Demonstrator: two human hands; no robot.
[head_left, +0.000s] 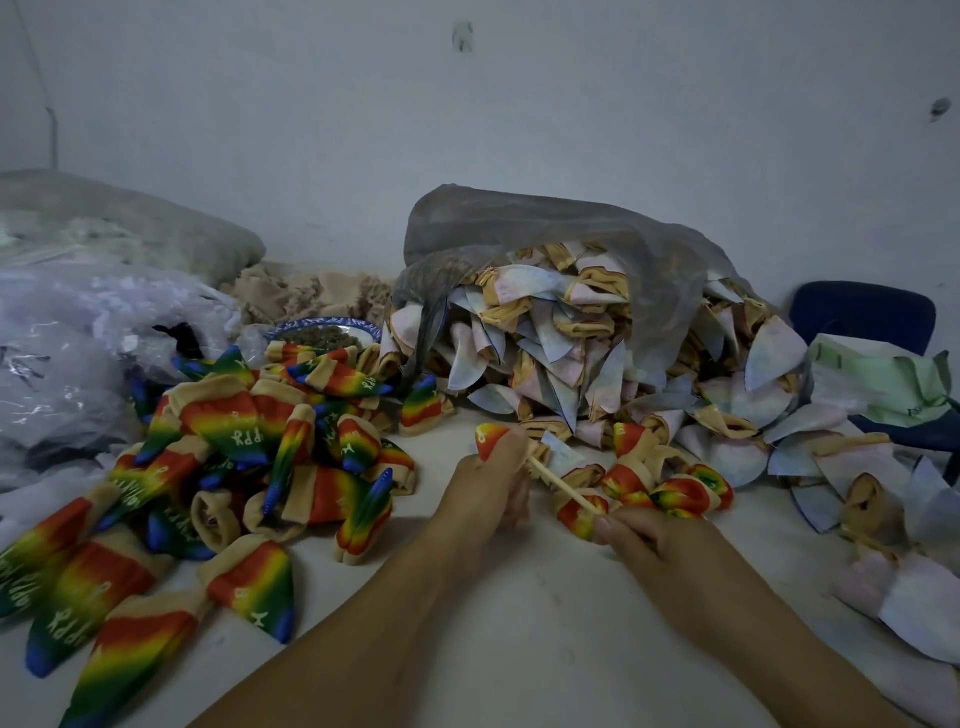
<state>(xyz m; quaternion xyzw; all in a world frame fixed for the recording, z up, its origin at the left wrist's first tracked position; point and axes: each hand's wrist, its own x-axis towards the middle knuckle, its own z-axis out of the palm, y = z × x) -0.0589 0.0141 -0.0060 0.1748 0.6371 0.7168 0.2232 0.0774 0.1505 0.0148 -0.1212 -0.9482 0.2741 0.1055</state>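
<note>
Our left forearm (374, 613) and right forearm (753, 623) reach up from the bottom edge over the pale worktop (493, 639); our left hand (485, 488) is curled round a rainbow sock (490, 438), whose red and yellow end pokes up above the knuckles; a thin pale stick (563, 486) slants from that fist down to our right hand (644, 535), which pinches the stick's lower end between thumb and fingertips; a second sock (581, 517) lies right against those fingertips, though we cannot tell whether they hold it; just beyond it sits a small cluster of rainbow socks (670, 486); to our left spreads a big pile of rainbow socks (234, 467), some printed with white letters; behind the hands a grey see-through bag (545, 234) lies on its side, spilling pale inside-out socks (561, 353) onto the worktop and off to our right; a blue-rimmed bowl (322, 332) stands between the big pile and the bag; crumpled clear plastic (78, 338) fills the far left; a dark blue chair (862, 312) shows at the far right against the grey wall (467, 104).
</note>
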